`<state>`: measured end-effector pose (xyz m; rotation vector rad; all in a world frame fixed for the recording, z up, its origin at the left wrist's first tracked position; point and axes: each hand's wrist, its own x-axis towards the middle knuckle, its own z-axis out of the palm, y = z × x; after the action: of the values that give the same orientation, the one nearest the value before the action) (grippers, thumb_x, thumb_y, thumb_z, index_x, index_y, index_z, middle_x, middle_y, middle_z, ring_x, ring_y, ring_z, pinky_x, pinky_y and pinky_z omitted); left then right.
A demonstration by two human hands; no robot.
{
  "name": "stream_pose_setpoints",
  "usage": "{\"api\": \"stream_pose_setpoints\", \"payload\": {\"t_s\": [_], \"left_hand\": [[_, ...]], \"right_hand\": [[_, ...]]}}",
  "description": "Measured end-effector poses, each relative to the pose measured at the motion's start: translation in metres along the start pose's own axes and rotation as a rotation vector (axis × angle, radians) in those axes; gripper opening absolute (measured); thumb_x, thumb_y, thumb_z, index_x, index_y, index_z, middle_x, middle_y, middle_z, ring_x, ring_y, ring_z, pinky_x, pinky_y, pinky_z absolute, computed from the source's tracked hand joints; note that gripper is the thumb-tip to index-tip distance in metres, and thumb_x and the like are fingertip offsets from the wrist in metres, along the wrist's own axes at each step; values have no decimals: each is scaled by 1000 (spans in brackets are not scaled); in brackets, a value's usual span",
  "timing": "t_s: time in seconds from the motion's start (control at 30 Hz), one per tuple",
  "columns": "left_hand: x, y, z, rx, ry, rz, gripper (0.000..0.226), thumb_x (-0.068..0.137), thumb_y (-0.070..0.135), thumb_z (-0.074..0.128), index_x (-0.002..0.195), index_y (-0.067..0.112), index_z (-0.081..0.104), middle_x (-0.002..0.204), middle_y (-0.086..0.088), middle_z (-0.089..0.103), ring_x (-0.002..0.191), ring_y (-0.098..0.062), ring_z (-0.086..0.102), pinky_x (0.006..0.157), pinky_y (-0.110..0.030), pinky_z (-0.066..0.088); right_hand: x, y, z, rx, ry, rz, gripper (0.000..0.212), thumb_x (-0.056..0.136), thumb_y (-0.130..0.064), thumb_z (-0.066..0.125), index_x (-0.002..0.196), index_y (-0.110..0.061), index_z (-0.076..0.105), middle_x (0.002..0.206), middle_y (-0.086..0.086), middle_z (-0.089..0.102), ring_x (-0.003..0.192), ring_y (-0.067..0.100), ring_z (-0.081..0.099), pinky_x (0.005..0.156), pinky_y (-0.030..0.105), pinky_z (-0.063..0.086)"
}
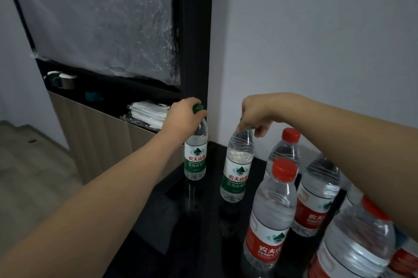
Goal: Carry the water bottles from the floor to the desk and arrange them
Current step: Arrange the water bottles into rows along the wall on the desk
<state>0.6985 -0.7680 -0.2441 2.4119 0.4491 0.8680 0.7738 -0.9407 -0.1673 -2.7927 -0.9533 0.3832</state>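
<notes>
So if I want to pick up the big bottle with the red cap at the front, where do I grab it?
Grab the clear plastic bottle with the red cap and red label by its narrow neck just under the cap, coming straight down from above. It stands upright, and other red-label bottles crowd its right side, so the top is freest. Its wide body looks hard for a small hand to wrap.

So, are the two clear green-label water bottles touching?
Apart. The head view shows bare dark desk between the left green-label bottle and the right green-label bottle.
</notes>
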Motion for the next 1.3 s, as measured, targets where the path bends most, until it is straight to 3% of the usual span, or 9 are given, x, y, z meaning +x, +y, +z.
{"api": "stream_pose_setpoints", "payload": {"t_s": [0.13,0.23,0.47,0.8,1.03,1.1,1.3], "left_hand": [[-4,-4,1,-43,3,10,44,92,31,65,133,15,58,120,-8,67,108,-22,61,88,-27,46],[-2,-5,1,-27,-4,18,45,93,31,62,135,16,57,123,-8,66,110,-23,60,87,-25,43],[12,-5,4,-76,-47,55,36,92,24,64,127,17,62,110,-6,69,92,-17,62,81,-27,48],[65,-2,28,-144,-131,76,38,95,23,59,132,18,58,112,-3,67,91,-16,63,78,-25,49],[104,-1,55,-177,-226,64,39,96,18,56,136,17,55,124,-6,63,106,-18,60,92,-30,48],[111,-4,63,-184,-238,61,39,96,18,56,136,17,54,124,-6,62,106,-18,60,91,-29,48],[132,-11,83,-203,-204,58,31,94,18,57,124,22,51,113,-5,63,95,-19,62,81,-34,52]], "right_hand": [[2,7,5,23,12,-6,28,82,-22,77,88,-5,56,86,14,65,47,17,67,47,24,53],[3,10,6,-34,55,-29,32,82,-33,76,87,-6,59,78,10,65,50,16,66,47,23,52],[15,4,4,-44,105,-42,37,82,-36,74,71,-6,56,55,5,59,40,15,59,44,21,46],[70,25,-22,-52,147,-19,44,83,-40,72,62,-6,55,30,-3,51,37,17,58,49,24,48],[105,43,-23,-82,199,-61,43,83,-39,70,59,-9,51,49,2,54,50,18,56,54,26,45],[114,46,-23,-77,213,-76,43,83,-38,70,60,-10,47,56,4,52,57,22,54,57,29,46],[140,47,-20,-98,245,-120,47,83,-41,69,58,-12,41,60,4,46,61,21,49,46,28,30]]}}
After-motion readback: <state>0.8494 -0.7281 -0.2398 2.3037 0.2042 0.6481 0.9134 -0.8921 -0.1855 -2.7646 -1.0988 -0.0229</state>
